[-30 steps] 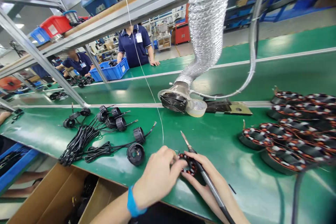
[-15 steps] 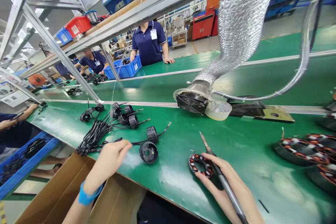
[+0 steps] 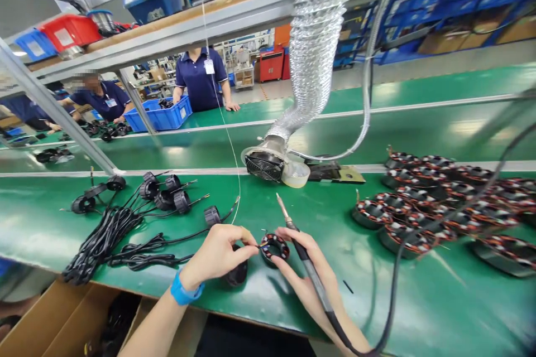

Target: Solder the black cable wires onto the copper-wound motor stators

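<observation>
Your left hand, with a blue wristband, sits in front of the fume extractor nozzle and slightly to its left. Its fingertips are pinched together at the edge of a small copper-wound stator ring, though whether they grip a fine wire there is too small to tell. The ring lies directly in front of the nozzle, against your right hand, whose fingers are curled around a soldering iron with its tip pointing toward the nozzle. A black round connector lies under your left palm. More connectors with black cables lie further left of the nozzle on the green workbench, and rows of finished-looking stators sit right of it.
</observation>
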The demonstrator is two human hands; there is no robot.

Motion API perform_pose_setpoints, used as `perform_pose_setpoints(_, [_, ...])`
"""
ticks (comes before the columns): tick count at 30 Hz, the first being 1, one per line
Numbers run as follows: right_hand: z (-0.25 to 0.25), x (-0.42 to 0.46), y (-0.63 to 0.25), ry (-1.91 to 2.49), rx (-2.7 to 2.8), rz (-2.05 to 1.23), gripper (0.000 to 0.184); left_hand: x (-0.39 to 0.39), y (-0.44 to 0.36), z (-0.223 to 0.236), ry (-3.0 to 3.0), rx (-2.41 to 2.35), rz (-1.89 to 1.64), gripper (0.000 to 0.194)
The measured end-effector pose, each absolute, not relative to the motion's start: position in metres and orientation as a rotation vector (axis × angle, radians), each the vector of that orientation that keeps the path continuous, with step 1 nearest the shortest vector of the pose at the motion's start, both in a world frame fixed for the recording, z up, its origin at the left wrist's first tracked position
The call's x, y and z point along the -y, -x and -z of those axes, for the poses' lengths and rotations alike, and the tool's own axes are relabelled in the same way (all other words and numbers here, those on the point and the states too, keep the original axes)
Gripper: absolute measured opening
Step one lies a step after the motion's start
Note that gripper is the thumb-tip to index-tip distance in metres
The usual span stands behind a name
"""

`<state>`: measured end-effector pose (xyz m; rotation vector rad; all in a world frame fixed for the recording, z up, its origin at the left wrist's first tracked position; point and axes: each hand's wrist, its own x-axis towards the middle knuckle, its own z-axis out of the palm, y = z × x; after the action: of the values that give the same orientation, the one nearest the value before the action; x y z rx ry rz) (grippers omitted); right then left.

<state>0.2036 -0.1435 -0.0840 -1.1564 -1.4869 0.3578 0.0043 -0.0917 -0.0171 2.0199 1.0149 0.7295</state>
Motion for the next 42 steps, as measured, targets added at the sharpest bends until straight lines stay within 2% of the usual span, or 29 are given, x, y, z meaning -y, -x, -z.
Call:
perform_pose_setpoints(7, [0.078,0.148,-0.187,1.034,1.297,-0.420,0.026,0.097,-0.026,0.032,-1.733,-0.908,-0.719,0.018])
perform_pose_setpoints(11, [0.084,0.150,-0.177,1.084,1.253,-0.431,0.027,0.093,-0.023,0.038,-1.543,-0.908,-0.806,0.025])
perform_pose_setpoints(15, [0.080,0.152,-0.173,1.133,1.349,-0.304,0.030,0.090,-0.022,0.037,-1.429,-0.917,-0.803,0.027])
perform_pose_setpoints(20, [0.065,0.143,-0.176,1.126,1.449,-0.156,0.042,0.089,-0.025,0.035,-1.531,-0.936,-0.783,0.024])
perform_pose_setpoints(30, [0.055,0.133,-0.179,1.072,1.427,-0.314,0.023,0.090,-0.018,0.024,-1.766,-0.945,-0.714,0.025])
perform_pose_setpoints(37, [0.065,0.131,-0.183,1.156,1.377,-0.304,0.023,0.084,-0.023,0.028,-1.501,-0.938,-0.591,0.039])
perform_pose_setpoints(42, [0.072,0.127,-0.180,1.161,1.379,-0.280,0.023,0.078,-0.031,0.032,-1.391,-1.045,-0.682,0.030])
